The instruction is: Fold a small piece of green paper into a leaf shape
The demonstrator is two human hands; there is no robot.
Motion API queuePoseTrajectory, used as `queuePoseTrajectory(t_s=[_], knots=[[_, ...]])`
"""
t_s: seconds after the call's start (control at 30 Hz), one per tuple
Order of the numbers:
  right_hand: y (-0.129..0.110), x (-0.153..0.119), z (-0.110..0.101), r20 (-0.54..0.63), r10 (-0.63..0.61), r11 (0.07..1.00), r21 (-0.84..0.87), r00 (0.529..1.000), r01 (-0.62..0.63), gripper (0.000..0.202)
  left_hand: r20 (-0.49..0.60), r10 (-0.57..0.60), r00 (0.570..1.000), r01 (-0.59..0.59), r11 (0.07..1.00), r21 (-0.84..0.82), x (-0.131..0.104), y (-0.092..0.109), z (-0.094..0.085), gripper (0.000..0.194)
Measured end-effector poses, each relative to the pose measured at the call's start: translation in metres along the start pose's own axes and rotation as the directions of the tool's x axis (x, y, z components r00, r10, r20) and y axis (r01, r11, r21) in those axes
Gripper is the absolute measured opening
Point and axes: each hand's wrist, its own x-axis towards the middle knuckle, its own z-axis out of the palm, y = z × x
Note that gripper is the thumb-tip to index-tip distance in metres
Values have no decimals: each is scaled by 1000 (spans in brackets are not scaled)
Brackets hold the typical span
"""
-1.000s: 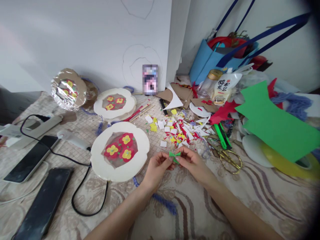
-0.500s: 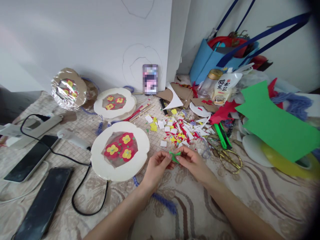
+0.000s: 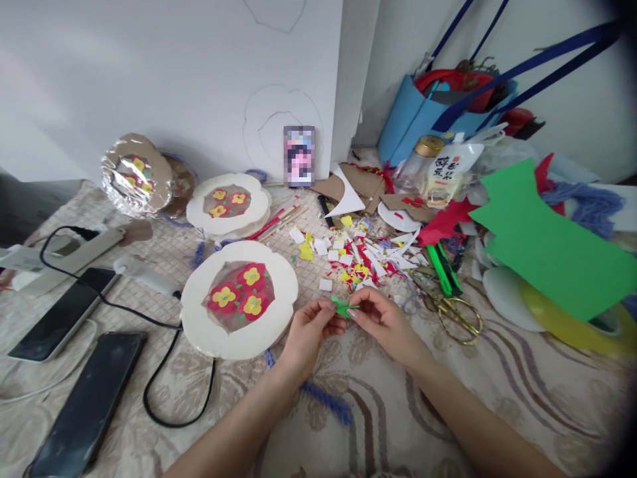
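Note:
Between my two hands is a small piece of green paper [image 3: 343,307], pinched by the fingertips of both. My left hand [image 3: 312,330] closes on its left end, thumb on top. On its right end, my right hand [image 3: 379,320] grips with thumb and index finger. Just beyond the hands lies a heap of paper scraps [image 3: 358,259] in white, red and yellow. A white scalloped disc [image 3: 194,318] with red and yellow paper flowers in its see-through middle lies left of my left hand. Gold-handled scissors [image 3: 458,318] rest to the right of my right hand.
A large green sheet [image 3: 552,245] and a green box cutter [image 3: 442,271] lie at the right. A phone [image 3: 298,156] stands against the white board. Two dark phones [image 3: 89,405], a glue gun [image 3: 146,277] and a black cable [image 3: 144,398] occupy the left. A blue bag [image 3: 395,123] stands behind.
The green paper has turned a little between my fingers and sits slightly higher and further left. Both hands still pinch it, with the fingers slightly shifted.

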Motion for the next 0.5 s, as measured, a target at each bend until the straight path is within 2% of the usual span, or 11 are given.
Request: queuePoseTrajectory(t_s=[0.23,0.33,0.5], knots=[[-7,-2,-2,58,-122,992,-17,991,123,7,-7,18,1000,-19,999,-48,-1,2,1,21],[-6,-1,0,38,-78,997,5,996,78,4,-7,43,999,-43,999,-25,0,0,1,21],[-2,2,1,-41,47,998,38,998,-45,13,-7,77,997,-76,994,76,-1,-2,1,24]])
